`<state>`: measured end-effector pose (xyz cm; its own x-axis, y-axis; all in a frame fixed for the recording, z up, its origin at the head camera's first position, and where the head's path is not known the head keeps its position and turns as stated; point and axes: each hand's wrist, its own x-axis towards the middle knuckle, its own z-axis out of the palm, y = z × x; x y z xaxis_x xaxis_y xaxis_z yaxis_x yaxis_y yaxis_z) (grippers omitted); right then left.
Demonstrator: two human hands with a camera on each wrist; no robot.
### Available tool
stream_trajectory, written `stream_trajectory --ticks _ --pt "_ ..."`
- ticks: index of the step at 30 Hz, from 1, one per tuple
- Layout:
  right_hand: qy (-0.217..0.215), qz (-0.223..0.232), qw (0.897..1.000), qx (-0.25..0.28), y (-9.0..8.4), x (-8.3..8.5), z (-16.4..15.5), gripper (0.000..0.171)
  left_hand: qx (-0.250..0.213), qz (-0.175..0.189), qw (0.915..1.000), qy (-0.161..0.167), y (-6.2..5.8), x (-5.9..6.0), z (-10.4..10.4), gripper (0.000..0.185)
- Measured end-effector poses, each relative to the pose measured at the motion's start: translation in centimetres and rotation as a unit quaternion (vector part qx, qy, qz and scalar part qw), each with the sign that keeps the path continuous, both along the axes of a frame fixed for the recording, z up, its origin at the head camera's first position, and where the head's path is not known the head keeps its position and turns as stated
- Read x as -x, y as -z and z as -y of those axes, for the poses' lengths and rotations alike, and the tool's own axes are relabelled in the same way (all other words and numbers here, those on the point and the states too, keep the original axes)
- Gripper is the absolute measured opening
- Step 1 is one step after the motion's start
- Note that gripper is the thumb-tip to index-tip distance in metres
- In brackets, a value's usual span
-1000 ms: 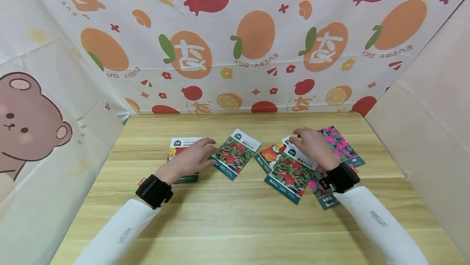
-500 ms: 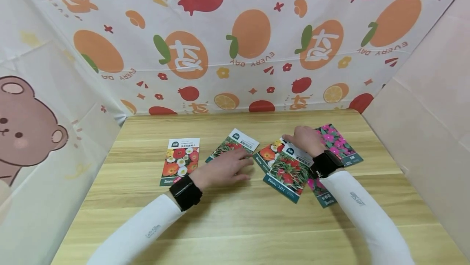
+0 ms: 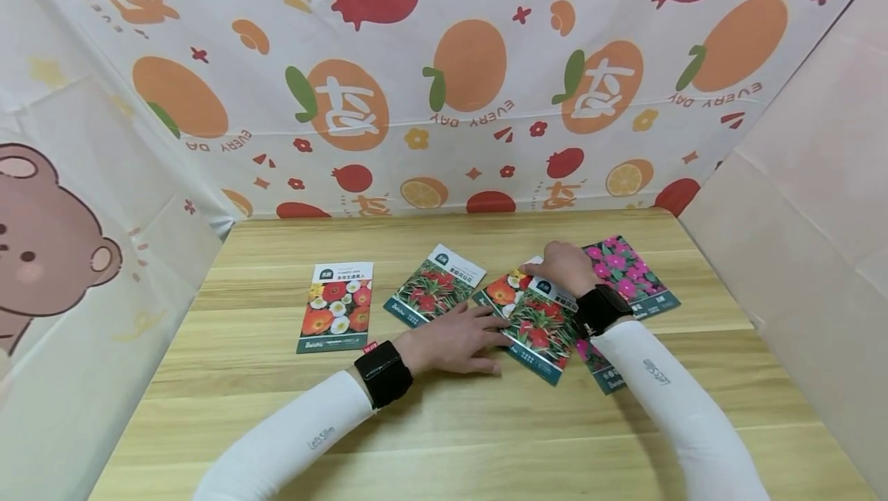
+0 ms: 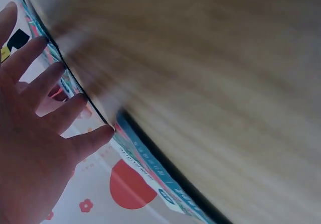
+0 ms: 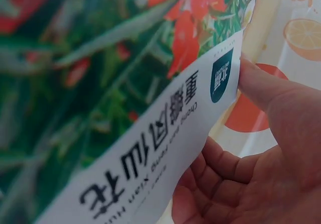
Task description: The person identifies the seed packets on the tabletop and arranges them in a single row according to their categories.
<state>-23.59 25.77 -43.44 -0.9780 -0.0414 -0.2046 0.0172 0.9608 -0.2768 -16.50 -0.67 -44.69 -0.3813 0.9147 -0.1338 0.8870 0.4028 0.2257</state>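
Nearest me, my left hand (image 3: 454, 341) lies flat on the table (image 3: 444, 439), fingers spread and holding nothing, tips at the edge of the overlapped packets; my right hand (image 3: 565, 266) pinches the white top edge of the red-flowered seed packet (image 3: 541, 327), thumb over it; that packet sits atop the pile, an orange-flowered packet (image 3: 502, 293) and a pink-flowered packet (image 3: 627, 270) under it; farther left, two packets (image 3: 338, 307) (image 3: 433, 285) already lie apart, so I judge the spreading roughly half done.
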Motion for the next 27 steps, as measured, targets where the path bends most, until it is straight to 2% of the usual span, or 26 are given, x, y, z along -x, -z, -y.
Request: stream_trajectory --ticks 5,10,13,18,20,24,27 --pt "-0.003 0.001 1.0 0.028 -0.1 0.1 -0.3 0.048 -0.002 0.007 1.0 -0.003 0.3 0.0 0.1 0.054" --pt "-0.008 0.015 0.996 0.091 0.1 0.9 -1.2 0.052 -0.003 0.018 0.9998 -0.003 0.3 -0.1 0.2 0.053" --pt "-0.005 0.026 0.988 0.153 0.0 1.4 -1.6 0.052 -0.003 0.018 0.9998 -0.002 0.4 -0.1 0.2 0.053" --pt "0.028 0.039 0.972 0.229 -0.6 1.8 -2.0 0.03 -0.007 0.012 0.9999 0.002 0.6 0.0 0.2 0.053" --pt "0.044 0.04 0.967 0.246 -0.8 2.0 -2.0 0.025 -0.009 0.012 0.9999 0.003 0.6 0.0 0.3 0.053" --pt "0.071 0.025 0.962 0.264 -0.9 2.3 -1.9 0.026 -0.013 0.017 0.9998 0.003 0.6 0.1 0.3 0.053" --pt "0.076 -0.004 0.964 0.254 -0.8 2.6 -2.0 0.025 -0.013 0.021 0.9997 0.002 0.5 0.1 0.3 0.053"
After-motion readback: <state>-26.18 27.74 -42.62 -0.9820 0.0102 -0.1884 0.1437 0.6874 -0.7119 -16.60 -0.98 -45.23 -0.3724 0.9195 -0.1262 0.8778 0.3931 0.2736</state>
